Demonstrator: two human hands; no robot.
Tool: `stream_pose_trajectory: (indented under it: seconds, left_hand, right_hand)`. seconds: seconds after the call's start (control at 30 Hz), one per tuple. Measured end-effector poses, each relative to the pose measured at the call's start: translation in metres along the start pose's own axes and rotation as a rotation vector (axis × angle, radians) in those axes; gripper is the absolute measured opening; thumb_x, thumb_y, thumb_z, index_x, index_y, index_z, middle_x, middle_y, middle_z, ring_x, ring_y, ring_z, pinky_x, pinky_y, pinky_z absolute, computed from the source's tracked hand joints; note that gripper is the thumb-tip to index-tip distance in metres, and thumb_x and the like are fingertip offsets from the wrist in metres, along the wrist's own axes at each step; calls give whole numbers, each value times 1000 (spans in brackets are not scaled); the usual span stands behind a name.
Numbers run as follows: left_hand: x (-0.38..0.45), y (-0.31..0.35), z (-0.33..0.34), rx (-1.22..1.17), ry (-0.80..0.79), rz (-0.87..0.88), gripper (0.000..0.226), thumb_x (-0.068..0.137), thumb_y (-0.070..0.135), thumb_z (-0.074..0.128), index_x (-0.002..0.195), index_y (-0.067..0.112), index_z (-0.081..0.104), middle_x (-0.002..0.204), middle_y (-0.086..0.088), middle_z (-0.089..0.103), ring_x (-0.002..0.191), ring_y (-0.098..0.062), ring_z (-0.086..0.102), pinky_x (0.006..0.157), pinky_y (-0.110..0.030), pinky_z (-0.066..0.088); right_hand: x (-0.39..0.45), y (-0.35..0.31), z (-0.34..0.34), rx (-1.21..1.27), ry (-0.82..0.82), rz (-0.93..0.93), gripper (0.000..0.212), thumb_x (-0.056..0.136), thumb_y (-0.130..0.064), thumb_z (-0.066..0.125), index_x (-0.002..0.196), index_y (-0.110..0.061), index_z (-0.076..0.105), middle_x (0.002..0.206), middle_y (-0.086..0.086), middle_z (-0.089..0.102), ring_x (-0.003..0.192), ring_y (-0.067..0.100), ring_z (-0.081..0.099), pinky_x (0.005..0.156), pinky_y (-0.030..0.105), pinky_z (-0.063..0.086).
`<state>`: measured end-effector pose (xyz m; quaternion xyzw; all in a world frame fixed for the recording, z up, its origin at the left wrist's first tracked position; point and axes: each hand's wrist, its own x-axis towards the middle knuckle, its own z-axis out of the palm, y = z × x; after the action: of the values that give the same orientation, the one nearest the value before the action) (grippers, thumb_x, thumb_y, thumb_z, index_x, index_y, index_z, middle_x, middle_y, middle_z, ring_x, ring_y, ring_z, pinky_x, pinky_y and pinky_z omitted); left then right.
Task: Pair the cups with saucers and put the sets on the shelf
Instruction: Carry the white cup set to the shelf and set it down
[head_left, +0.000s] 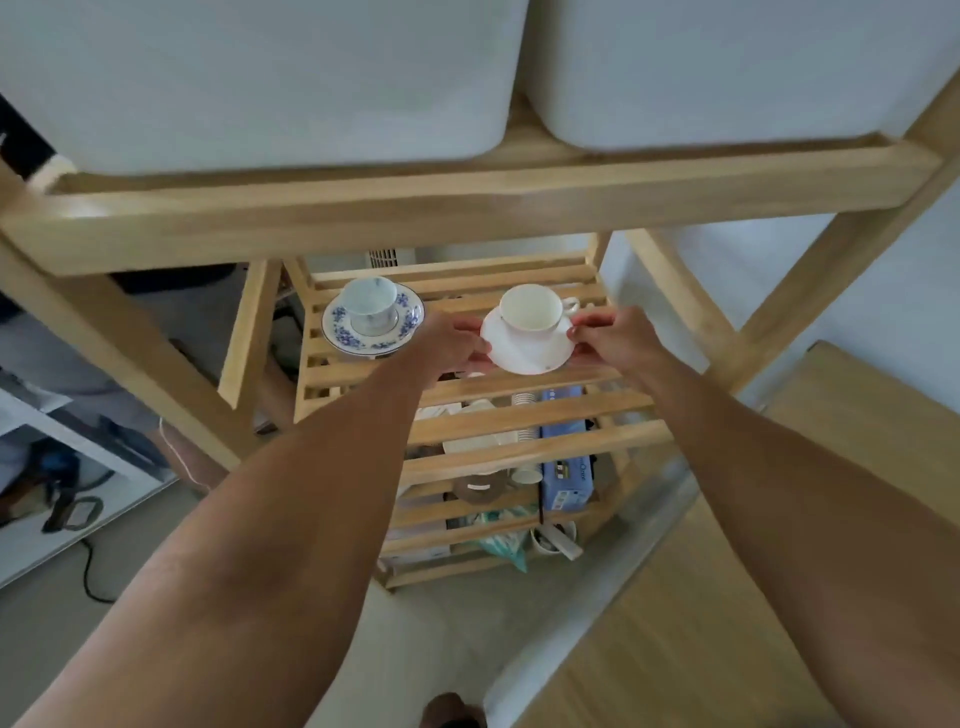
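Observation:
A plain white cup (532, 308) stands upright on a white saucer (524, 353) over the slatted wooden shelf (519, 418). My left hand (447, 340) grips the saucer's left rim and my right hand (610, 338) grips its right rim. Whether the saucer touches the slats I cannot tell. To the left, a blue-flowered cup (370, 304) sits on its matching saucer (337, 325) on the same shelf, apart from my hands.
Two large white bins (260, 78) fill the shelf level above, behind a wooden front rail (467, 208). Below the slats lie a blue box (566, 478), paper cups and a tape roll. A wooden table (753, 597) is at right, cables on the floor at left.

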<state>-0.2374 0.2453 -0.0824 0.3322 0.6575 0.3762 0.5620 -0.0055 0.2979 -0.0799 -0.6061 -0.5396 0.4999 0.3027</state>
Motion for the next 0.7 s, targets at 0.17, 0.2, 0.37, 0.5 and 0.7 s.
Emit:
stream_pose_trajectory:
  seconds: [0.17,0.2,0.37,0.5,0.7]
  left_hand:
    - [37,1,4,-57,71,17,35,87,-13,68,119,2,70,117,-16,71,97,-30,74,71,-34,65]
    - [43,2,4,-46,89,32,36,86,-11,70,119,3,71,118,-16,71,98,-29,74,74,-35,65]
    - [56,16,9,-7,115,26,36,85,-12,70,120,-1,69,113,-19,72,84,-28,76,58,-26,63]
    - [61,25,15,-21,119,-2,36,87,-12,68,121,0,69,113,-18,70,84,-30,75,62,-32,65]
    - [65,27,17,-7,171,-16,36,88,-4,71,123,6,69,120,-17,70,100,-33,75,77,-44,65]
  right_hand:
    - [51,3,7,-5,-15,-10,10,86,-1,77,91,-11,76,100,12,78,81,26,79,74,42,65]
    - [59,4,7,-15,-10,-18,10,86,-2,77,90,-11,77,100,12,78,82,26,79,74,42,65]
    - [85,3,8,-60,-11,-27,12,87,-3,77,97,-9,78,97,11,78,78,24,79,73,40,66]
    - [101,3,7,-40,-9,-17,14,85,-3,78,96,-10,78,97,11,79,75,27,80,73,42,65]
    - [94,2,7,-25,29,-38,15,89,-8,76,104,-12,77,99,9,79,73,23,80,71,40,66]
